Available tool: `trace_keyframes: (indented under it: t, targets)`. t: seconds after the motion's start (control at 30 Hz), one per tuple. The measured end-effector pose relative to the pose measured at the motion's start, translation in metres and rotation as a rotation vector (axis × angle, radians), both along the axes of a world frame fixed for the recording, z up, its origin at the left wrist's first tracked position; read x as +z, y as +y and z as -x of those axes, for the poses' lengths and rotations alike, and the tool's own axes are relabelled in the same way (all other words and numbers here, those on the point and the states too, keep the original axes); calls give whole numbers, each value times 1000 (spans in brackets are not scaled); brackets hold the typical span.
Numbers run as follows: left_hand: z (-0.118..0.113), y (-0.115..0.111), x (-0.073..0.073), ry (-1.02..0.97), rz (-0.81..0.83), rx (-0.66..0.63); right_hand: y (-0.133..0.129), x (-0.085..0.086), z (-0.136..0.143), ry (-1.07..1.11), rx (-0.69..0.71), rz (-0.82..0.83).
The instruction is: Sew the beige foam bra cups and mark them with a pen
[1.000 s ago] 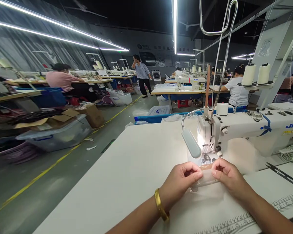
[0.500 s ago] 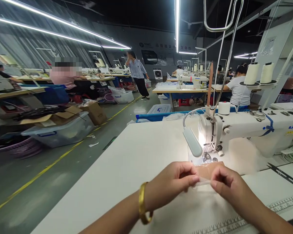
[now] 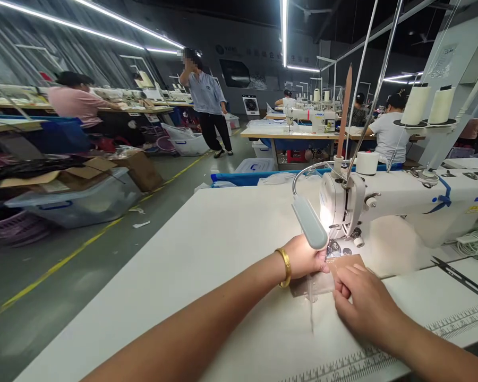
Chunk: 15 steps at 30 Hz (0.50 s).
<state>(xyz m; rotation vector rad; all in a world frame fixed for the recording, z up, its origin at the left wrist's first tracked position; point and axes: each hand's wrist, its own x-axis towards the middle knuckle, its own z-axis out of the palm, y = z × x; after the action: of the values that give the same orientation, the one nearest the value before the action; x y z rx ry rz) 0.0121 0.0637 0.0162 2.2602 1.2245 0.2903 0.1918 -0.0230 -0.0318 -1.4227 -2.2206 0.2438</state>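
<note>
A white sewing machine [image 3: 406, 201] stands on the white tabletop [image 3: 175, 254], its lamp lit beside the needle area. Just in front of the presser foot lies a brown piece [image 3: 348, 261] with a clear, thin sheet [image 3: 321, 284] over its left part. My left hand [image 3: 305, 257], with a gold bangle at the wrist, is closed at the sheet's upper edge near the foot; its fingertips are partly hidden. My right hand [image 3: 362, 300] has curled fingers pressed on the brown piece's right side. A loose thread hangs from the sheet toward me.
Black thread snips [image 3: 460, 277] lie right of my right hand. A printed ruler scale [image 3: 382, 355] runs along the front edge. The grey lamp [image 3: 308, 222] hangs over my left hand. A person [image 3: 207, 98] is in the aisle; others sit at machines beyond.
My left hand has moved forward to the presser foot, and the clear sheet now lies lower over the brown piece. Both hands have come apart from their pinch on the sheet. The view has shifted slightly.
</note>
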Motion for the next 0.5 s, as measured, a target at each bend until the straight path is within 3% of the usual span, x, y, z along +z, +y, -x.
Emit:
trace_keyframes:
  t: [0.17, 0.3, 0.37, 0.43, 0.5]
  targets:
    - [1, 4, 2, 62, -14, -26, 12, 20, -24, 90, 182, 29]
    - [1, 4, 10, 92, -56, -31, 20, 7, -27, 73, 359, -107]
    - [3, 3, 15, 109, -90, -21, 21, -3, -25, 25, 369, -172]
    - [7, -1, 18, 116, -223, 31, 20, -9, -24, 5, 349, -204]
    - [10, -10, 14, 95, -464, 92, 18, -11, -22, 5, 338, -220]
